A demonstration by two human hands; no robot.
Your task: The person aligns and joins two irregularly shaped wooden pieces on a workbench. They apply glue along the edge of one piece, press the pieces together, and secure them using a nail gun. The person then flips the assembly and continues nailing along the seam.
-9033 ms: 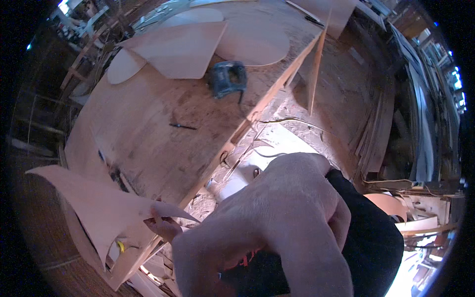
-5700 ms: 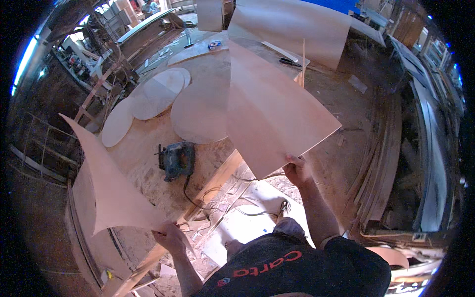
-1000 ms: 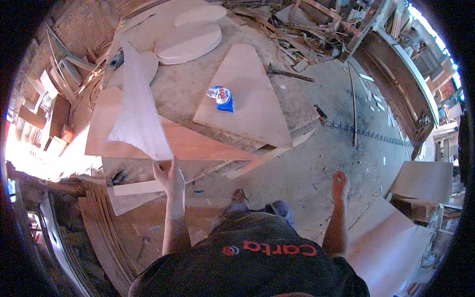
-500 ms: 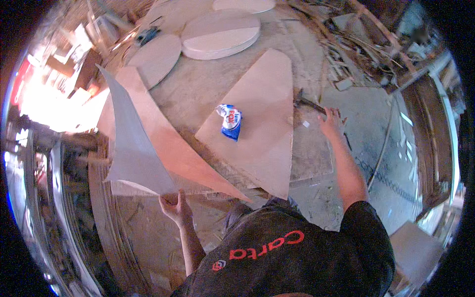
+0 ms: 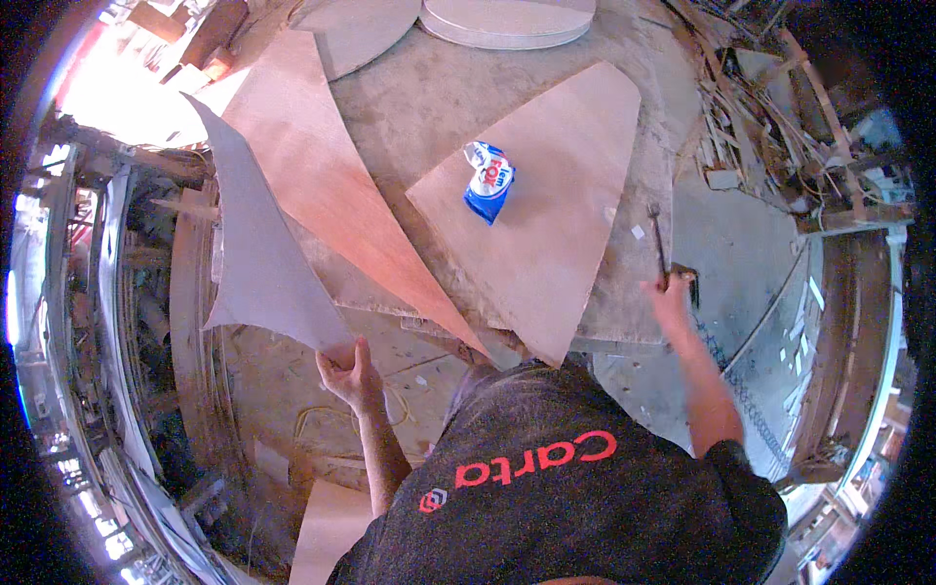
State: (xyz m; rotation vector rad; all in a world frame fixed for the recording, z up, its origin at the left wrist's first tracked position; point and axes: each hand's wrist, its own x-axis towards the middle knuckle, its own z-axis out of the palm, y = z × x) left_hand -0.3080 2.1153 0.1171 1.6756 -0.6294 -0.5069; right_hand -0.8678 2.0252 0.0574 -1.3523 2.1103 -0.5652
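My left hand (image 5: 353,378) pinches the lower corner of a thin, pale sheet (image 5: 261,239) with curved edges, held up at the left of the worktable. My right hand (image 5: 673,300) is closed round the handle of a slim dark hammer (image 5: 658,239) at the table's right edge; its small head points away from me. Between my hands a pale, roughly triangular board (image 5: 546,263) lies on the table, with a crumpled blue and white packet (image 5: 489,185) on it. Another long, pointed wooden sheet (image 5: 341,185), partly reddish, lies behind the held one.
Round pale boards (image 5: 507,21) lie at the table's (image 5: 380,107) far side. Scrap wood (image 5: 751,136) is heaped at the far right. A small white scrap (image 5: 639,232) sits near the hammer. Stacked sheets and timber (image 5: 190,283) stand along the left.
My right hand has moved nearer with the hammer, whose head has swung from pointing left to pointing away. My left hand still holds the sheet. The view has shifted, with the tabletop higher in it.
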